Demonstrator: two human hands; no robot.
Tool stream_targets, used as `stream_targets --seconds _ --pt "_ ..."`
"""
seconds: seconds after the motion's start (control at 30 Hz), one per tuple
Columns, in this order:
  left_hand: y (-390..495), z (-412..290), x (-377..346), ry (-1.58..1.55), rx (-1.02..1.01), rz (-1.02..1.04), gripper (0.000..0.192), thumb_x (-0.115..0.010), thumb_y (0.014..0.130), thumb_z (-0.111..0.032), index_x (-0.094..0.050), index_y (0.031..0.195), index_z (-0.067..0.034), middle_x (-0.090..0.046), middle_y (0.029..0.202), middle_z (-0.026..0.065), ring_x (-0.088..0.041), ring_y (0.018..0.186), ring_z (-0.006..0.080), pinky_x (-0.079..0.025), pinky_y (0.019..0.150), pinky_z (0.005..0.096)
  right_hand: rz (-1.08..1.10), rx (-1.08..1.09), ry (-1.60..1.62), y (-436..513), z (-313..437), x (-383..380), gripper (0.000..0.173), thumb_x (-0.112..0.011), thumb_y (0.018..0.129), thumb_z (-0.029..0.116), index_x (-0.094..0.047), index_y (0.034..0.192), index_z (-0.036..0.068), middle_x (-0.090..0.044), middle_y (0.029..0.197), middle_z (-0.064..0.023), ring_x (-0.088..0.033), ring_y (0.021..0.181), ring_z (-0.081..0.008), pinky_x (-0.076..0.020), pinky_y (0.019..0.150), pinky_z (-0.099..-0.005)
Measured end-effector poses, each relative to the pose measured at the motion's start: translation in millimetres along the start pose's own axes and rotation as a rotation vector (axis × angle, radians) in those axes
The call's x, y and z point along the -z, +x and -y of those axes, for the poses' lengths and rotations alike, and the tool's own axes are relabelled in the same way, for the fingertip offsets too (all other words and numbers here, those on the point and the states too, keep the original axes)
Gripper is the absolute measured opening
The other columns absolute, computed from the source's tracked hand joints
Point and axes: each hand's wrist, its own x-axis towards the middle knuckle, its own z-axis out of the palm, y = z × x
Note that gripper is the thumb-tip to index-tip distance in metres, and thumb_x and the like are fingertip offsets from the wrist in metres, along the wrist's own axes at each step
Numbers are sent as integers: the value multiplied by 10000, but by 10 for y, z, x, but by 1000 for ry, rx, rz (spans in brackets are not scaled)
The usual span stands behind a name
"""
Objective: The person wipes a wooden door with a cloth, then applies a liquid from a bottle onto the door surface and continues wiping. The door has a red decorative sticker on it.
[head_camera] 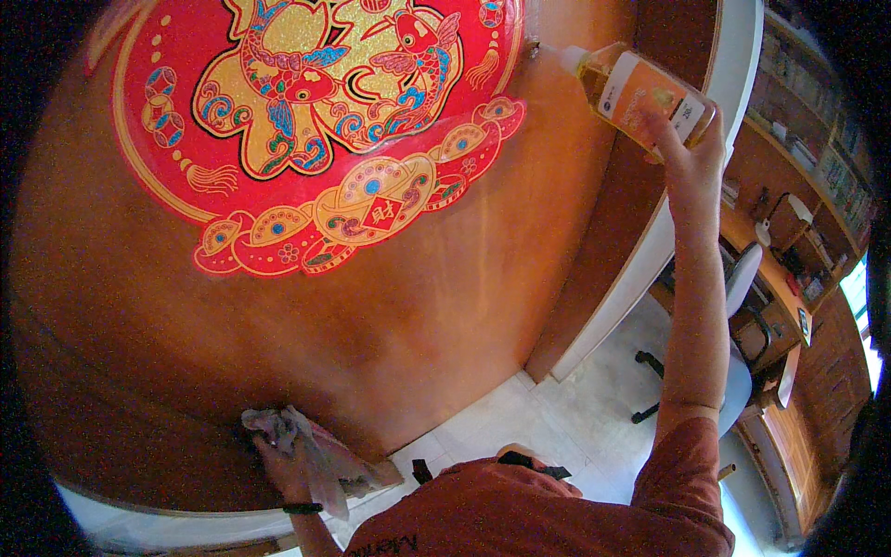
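Note:
My right hand (pixel 689 143) grips a clear plastic bottle (pixel 640 97) of amber liquid with an orange and white label. The bottle is tilted, its pale cap pointing left at a small dark metal fitting (pixel 534 49) on the brown wooden door (pixel 418 313). Whether the cap touches the fitting is hard to tell. Low on the left, my left hand (pixel 278 452) holds a crumpled grey cloth (pixel 285 428) close to the door's surface. Part of the cloth hangs down beside my wrist. Across the upper door is a red and gold paper decoration (pixel 348 104) with fish and ingots.
A white-edged door frame (pixel 647 257) runs down the right. Beyond it are an office chair (pixel 745 278), a wooden desk (pixel 759 250) with a lamp (pixel 793 209), and shelves (pixel 828 202). Pale floor tiles (pixel 487 411) lie below; my feet wear dark-strapped footwear.

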Motion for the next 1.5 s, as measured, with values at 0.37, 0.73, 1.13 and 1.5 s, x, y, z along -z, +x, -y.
stream_targets --seconds 0.37,0.73,1.13,1.5 --pt "-73 -87 -26 -26 41 -53 888 -725 723 -208 -222 1415 32 -489 1301 272 -492 1203 388 -388 1012 414 4 11 -35 35 89 -1 367 -710 823 132 -482 1096 43 -661 962 -109 -653 849 -166 -547 721 -301" --pt "-69 -186 30 2 26 -12 940 -738 714 -244 -201 1428 46 -431 1368 260 -441 1258 369 -348 1050 389 21 254 -395 229 74 113 446 -721 815 262 -501 1135 42 -661 936 -90 -636 784 -129 -528 626 -275" --pt "10 79 -91 -65 -34 -57 798 -709 726 -262 -300 1353 14 -516 1263 268 -517 1161 403 -412 974 428 241 252 -280 482 370 145 447 -710 829 259 -496 1156 41 -657 979 -95 -638 858 -158 -533 719 -309" --pt "-36 -204 30 -123 -18 -34 708 -677 733 -244 -339 1307 -4 -556 1198 260 -537 1108 428 -413 954 459 177 225 -420 484 422 142 463 -722 816 302 -503 1141 55 -658 949 -92 -645 819 -151 -536 653 -293"
